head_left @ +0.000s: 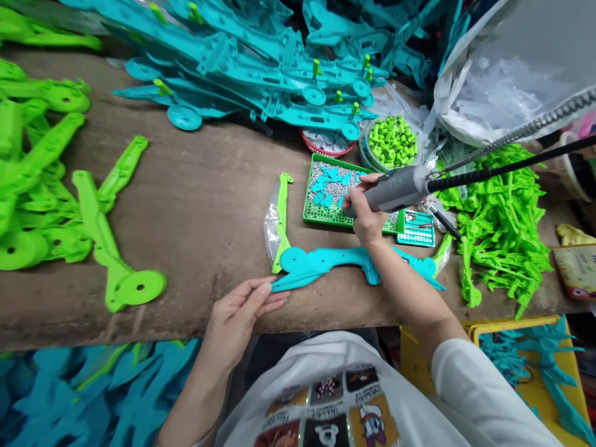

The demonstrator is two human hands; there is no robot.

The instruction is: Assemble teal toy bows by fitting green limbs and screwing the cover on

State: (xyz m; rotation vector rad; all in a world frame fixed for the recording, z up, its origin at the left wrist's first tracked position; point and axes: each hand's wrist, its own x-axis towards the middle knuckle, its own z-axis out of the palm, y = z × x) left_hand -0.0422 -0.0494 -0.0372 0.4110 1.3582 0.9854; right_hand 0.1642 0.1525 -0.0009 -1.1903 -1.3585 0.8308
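My left hand (239, 310) pinches the left tip of a long turquoise plastic part (338, 257) at the table's front edge. A slim lime-green arm with a clear film piece (282, 220) meets that part at its left end; a similar lime-green arm (442, 251) shows at its right end. Gripped in my right hand (367, 214) is a grey electric screwdriver (395, 189), held over a green tray (321, 212) of small screws and little turquoise pieces. The screwdriver's tip is hidden by my hand.
Turquoise parts (261, 81) are stacked at the back, with a tub of lime-green caps (393, 141) beside them. Lime-green parts pile up at left (41, 161) and right (507, 236). A black cable (512, 164) and coiled spring run to the screwdriver. A small blue tray (416, 239) adjoins the green one.
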